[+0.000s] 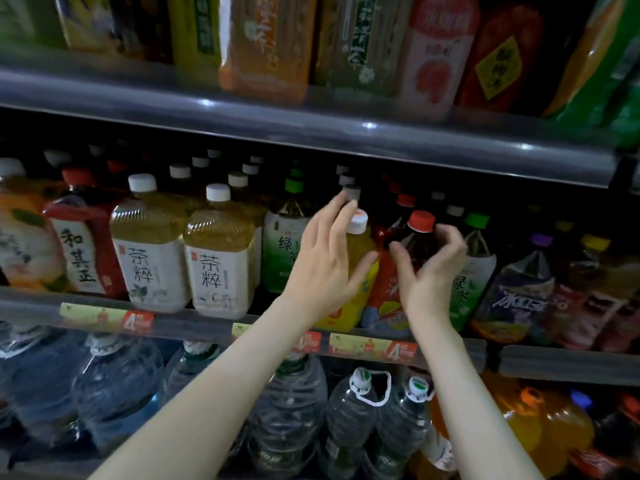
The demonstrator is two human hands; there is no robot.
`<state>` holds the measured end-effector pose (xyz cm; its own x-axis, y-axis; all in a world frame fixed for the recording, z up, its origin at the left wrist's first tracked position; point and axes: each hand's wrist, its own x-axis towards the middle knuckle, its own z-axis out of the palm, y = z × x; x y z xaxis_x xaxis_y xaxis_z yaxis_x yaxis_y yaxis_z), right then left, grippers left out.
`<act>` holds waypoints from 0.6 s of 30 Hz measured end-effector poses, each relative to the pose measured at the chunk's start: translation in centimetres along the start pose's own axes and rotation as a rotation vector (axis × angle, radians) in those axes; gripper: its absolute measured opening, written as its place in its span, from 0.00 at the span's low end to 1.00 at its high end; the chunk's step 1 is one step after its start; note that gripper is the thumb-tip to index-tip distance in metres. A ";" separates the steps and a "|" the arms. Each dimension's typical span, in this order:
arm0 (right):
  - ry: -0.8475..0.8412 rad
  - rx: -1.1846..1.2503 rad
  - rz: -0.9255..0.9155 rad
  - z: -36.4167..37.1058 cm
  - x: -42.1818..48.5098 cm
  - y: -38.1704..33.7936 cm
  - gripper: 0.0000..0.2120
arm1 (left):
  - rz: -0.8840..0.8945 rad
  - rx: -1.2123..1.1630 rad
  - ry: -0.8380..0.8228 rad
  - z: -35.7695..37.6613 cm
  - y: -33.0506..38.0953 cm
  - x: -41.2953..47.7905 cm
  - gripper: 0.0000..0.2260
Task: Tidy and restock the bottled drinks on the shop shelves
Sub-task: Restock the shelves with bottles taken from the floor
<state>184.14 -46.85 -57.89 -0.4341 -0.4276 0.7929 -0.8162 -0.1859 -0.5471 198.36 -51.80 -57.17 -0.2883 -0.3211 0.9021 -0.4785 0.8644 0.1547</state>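
1. Head view looks into dim shop shelves (311,123): three tiers, each fronted by a grey rail (194,323). The top tier at 12 o'clock shows only the lower halves of its bottles.
2. Middle tier, from 9 o'clock: one orange-labelled bottle (20,244), one red-labelled bottle (83,251), two white-labelled tea bottles (152,261) (221,268) and one green-labelled bottle (280,251). Rows of caps recede behind them.
3. At the centre, the left hand (325,265) has its fingers straight and spread. Its thumb lies against the yellow-labelled bottle (360,244) at the rail's edge.
4. Just to its 3 o'clock, the right hand (429,271) curls thumb and fingers round the shoulder of the red-capped bottle (420,233), which stands against the yellow one.
5. Towards 3 o'clock stand a second green bottle (474,268) and a purple-labelled bottle (516,292), packed shoulder to shoulder. A dark gap lies between the caps and the rail above.
6. Three price tags (107,317) (310,341) (374,348) sit on the middle rail.
7. The bottom tier, at 6 o'clock, holds large water bottles (117,382), two of them with white handles (353,410) (405,417). An orange drink bottle (540,420) stands at 4 o'clock.
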 end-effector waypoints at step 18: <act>-0.154 -0.159 0.284 -5.7 6.2 6.4 0.30 | 0.070 0.448 -0.372 5.5 4.6 -2.6 0.33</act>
<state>174.06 -45.68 -54.99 -0.5996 -0.5727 0.5590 -0.7257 0.0946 -0.6815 192.35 -49.11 -61.00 -0.5648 -0.4533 0.6896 -0.7286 0.6662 -0.1588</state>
